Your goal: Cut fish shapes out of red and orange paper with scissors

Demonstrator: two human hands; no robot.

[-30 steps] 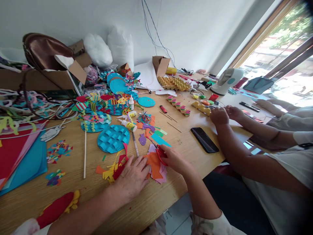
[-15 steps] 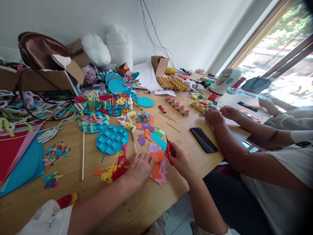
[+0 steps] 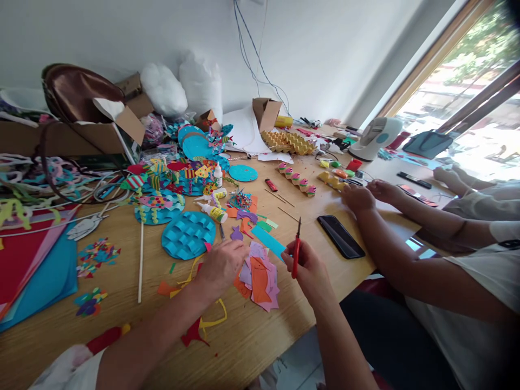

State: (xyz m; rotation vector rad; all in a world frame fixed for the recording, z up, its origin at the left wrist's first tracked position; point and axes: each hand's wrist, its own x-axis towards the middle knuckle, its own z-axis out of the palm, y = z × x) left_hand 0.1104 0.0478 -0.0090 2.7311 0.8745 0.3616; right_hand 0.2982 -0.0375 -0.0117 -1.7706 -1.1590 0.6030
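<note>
My right hand (image 3: 309,266) is closed round small red-handled scissors (image 3: 297,250), held upright with the blades pointing up, just right of a pile of orange, pink and purple paper scraps (image 3: 260,275). My left hand (image 3: 221,264) rests knuckles up at the left edge of that pile, fingers curled over some scraps; what it grips is hidden. Red and yellow paper strips (image 3: 201,325) lie under my left forearm. A woven blue paper disc (image 3: 188,235) sits just beyond my left hand.
A black phone (image 3: 340,236) lies right of the scissors. Another person's hands (image 3: 368,195) work at the table's right side. Glue bottles (image 3: 214,210), paper fish, wooden sticks (image 3: 141,259), cardboard boxes (image 3: 109,132), coloured sheets (image 3: 36,265) and a small fan (image 3: 376,138) crowd the wooden table (image 3: 134,325).
My right hand lifted the scissors off the scraps and turned them upright. My left hand slid back and pulled strips toward the near edge; the pile shifted.
</note>
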